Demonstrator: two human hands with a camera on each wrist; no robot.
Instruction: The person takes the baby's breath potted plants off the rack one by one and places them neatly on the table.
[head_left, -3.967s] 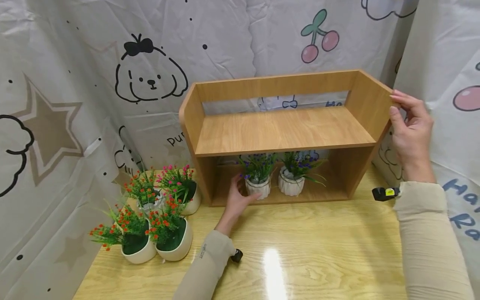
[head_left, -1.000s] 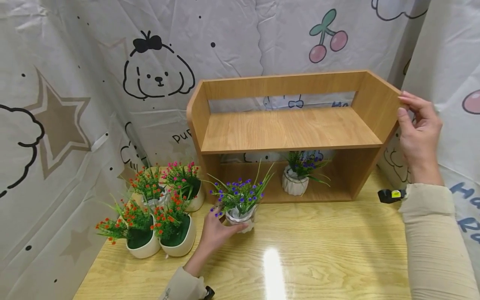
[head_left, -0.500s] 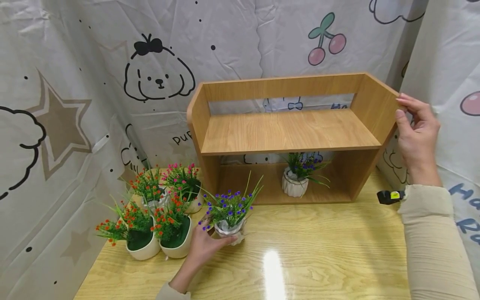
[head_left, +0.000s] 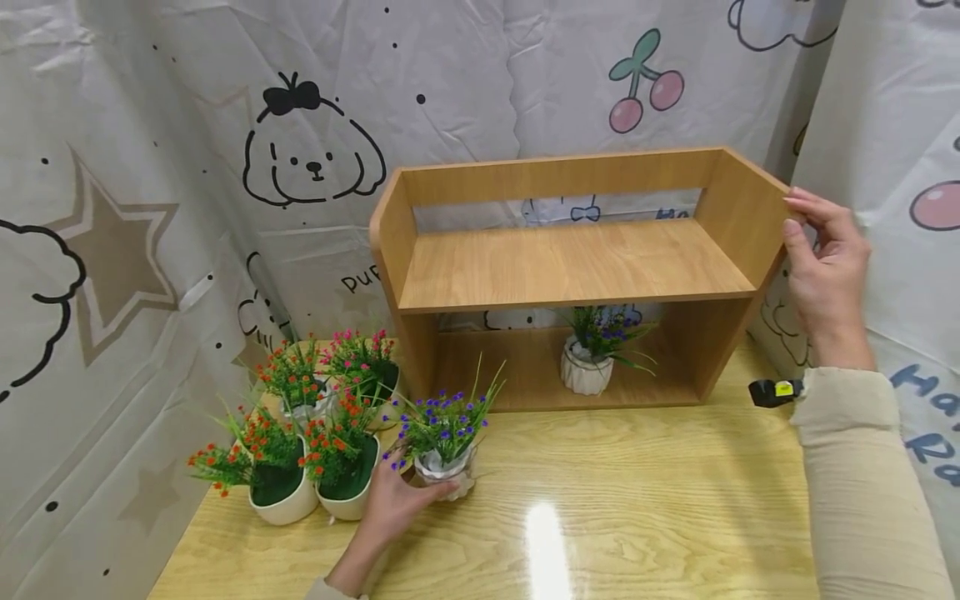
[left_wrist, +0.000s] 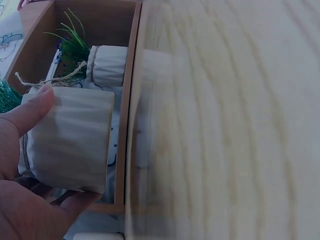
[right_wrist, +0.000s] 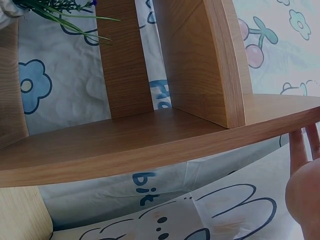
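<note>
My left hand [head_left: 395, 502] holds a small potted plant [head_left: 447, 423] with purple flowers and long green blades, thumb and fingers around its white ribbed pot [left_wrist: 75, 135]. Twine is tied about this pot. It is in front of the wooden shelf [head_left: 577, 262], to the right of the other flower pots. At the shelf's right side panel [head_left: 750, 217], my right hand [head_left: 828, 271] grips the front edge with thumb and fingertips. A second purple-flowered plant in a white pot [head_left: 587, 371] stands in the lower compartment.
Several pots stand at the left: two orange-flowered ones in front [head_left: 281, 492] [head_left: 352, 492], with an orange one [head_left: 307, 400] and a pink one [head_left: 367, 371] behind. They sit close to the shelf's left side. Printed cloth [head_left: 465, 83] hangs behind the wood-grain table [head_left: 637, 500].
My left hand has brought the purple-flowered plant out of the lower compartment, then leftward and toward me over the table. My right hand has stayed at the shelf's edge.
</note>
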